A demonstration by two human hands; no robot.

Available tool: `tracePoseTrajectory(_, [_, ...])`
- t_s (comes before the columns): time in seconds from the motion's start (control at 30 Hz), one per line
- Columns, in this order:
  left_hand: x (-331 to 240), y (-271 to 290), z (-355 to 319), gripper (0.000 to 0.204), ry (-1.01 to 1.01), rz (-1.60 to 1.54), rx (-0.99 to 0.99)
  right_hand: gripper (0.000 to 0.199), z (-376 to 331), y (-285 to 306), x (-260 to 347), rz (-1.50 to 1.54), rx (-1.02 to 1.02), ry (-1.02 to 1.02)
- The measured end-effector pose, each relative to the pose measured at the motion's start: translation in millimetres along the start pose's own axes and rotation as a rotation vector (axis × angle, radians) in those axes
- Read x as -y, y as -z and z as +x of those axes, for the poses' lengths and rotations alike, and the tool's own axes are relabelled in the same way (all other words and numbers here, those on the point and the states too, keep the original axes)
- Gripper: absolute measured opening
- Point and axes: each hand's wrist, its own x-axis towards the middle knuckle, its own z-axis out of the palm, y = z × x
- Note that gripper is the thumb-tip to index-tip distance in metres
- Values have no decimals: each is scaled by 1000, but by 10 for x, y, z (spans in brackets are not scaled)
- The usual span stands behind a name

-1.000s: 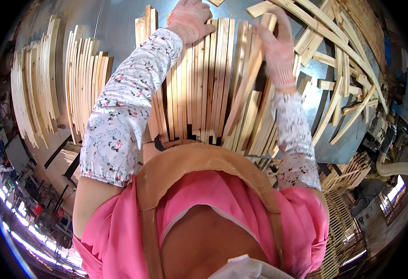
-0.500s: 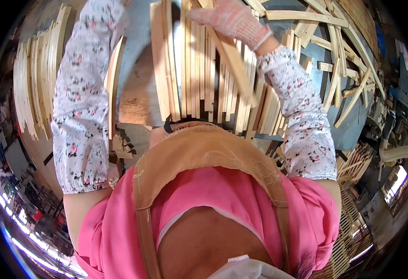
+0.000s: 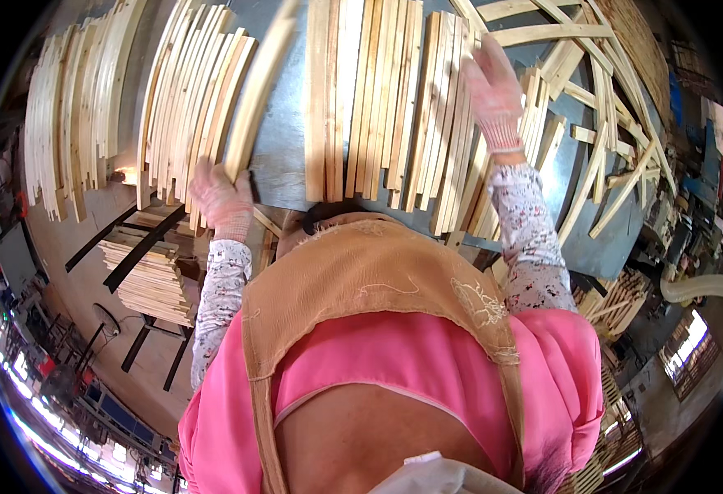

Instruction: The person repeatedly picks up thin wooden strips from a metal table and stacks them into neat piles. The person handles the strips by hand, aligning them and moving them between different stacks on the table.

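Note:
My left hand [image 3: 221,198], in a pale pinkish knit glove, is closed around the near end of a wooden slat [image 3: 261,95]. That slat slants up and away, beside a row of slats [image 3: 201,107] on the left. My gloved right hand [image 3: 495,95] lies with its fingers stretched out over the right part of another row of slats [image 3: 440,115], touching them. Between the two rows, a wide pale board [image 3: 320,99] lies lengthwise next to several narrow slats [image 3: 382,99]. The slats' far ends run out of view.
A loose, crossed heap of slats [image 3: 600,123] covers the right of the grey metal table [image 3: 283,156]. One more row [image 3: 77,115] stands at far left. Below it, stacked slats [image 3: 147,276] sit by black metal bars [image 3: 143,251]. A pale hose [image 3: 699,286] is at right.
My left hand has come back toward me from the far side and now holds a slat. My right hand has moved right and nearer; the slat slanting across the middle rows is gone from there.

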Motion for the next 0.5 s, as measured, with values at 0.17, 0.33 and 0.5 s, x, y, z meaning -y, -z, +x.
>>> tracePoseTrajectory(0.17, [499, -592, 19, 76, -66, -88, -378, 73, -670, 351, -727, -277, 90, -399])
tracePoseTrajectory(0.33, [-94, -362, 170, 81, -187, -222, -306, 83, -449, 33, -962, -348, 111, -418])
tracePoseTrajectory(0.5, [-1580, -593, 621, 76, -344, -247, -347, 90, -160, -193, -1256, -393, 126, -338])
